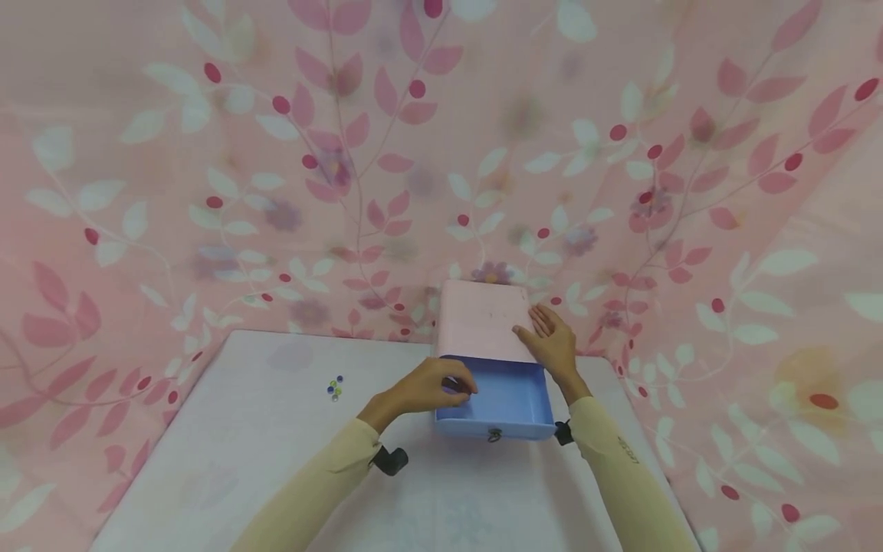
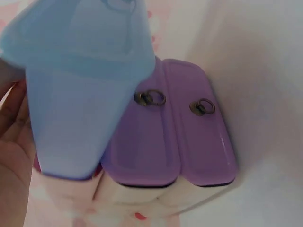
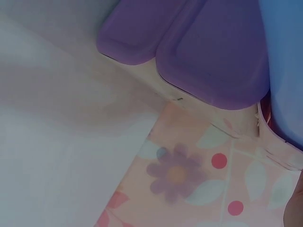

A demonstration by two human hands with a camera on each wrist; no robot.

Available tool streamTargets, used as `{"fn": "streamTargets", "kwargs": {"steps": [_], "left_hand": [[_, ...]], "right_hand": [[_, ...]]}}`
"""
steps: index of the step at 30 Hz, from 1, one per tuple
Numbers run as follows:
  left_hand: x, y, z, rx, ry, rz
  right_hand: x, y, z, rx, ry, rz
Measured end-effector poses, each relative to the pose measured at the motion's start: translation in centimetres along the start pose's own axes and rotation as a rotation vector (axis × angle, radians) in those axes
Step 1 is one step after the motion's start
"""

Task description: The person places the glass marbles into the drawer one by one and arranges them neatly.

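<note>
In the head view, the left hand (image 1: 431,383) is curved over the blue drawer (image 1: 513,395), just below and right of the frame's centre; I cannot tell whether its fingertips pinch anything. The right hand (image 1: 554,345), thumb spread from straight fingers, rests at the right edge of the pink box (image 1: 483,318). The drawer juts from the box toward the bottom of the frame, its ring pull (image 1: 494,435) in front. In the left wrist view, two purple drawers (image 2: 142,137) fill the middle and right. Small beads (image 1: 335,389) lie on the tabletop (image 1: 241,445), left of centre.
</note>
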State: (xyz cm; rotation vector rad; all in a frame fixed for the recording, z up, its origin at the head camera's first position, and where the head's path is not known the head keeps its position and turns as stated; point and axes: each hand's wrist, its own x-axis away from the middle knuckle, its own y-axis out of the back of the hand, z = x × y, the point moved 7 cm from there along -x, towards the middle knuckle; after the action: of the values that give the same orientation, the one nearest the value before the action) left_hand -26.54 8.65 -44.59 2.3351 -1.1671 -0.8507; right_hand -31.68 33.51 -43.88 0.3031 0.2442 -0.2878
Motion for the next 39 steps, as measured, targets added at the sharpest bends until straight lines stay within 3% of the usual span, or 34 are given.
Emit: {"fn": "streamTargets", "kwargs": {"steps": [9,20,24,31,36,39], "left_hand": [[3.2,3.1,0.4,0.029,0.051,-0.146],[7.5,6.2,5.6,0.081,0.191,-0.37],[9.0,8.0,7.2,0.026,0.284,-0.446],[12.3,10.6,9.7,-0.135,0.503,-0.608],[14.8,10.8,12.0,-0.158,0.637,-0.626],[16.2,10.7,13.6,-0.169,0.687,-0.626]], "right_hand": [[0.2,0.2,-0.3,-0.003,-0.005,-0.004],[0.1,0.2,-0.3,-0.02,-0.005,-0.005],[0.0,0.1,0.2,-0.036,-0.014,0.016],[1.0,0.0,3.1,-0.046,0.013,0.048],[1.4,-0.1,3.6,-0.027,0.005,0.048],[1.4,-0.2,3.6,-0.023,0.001,0.045]]}}
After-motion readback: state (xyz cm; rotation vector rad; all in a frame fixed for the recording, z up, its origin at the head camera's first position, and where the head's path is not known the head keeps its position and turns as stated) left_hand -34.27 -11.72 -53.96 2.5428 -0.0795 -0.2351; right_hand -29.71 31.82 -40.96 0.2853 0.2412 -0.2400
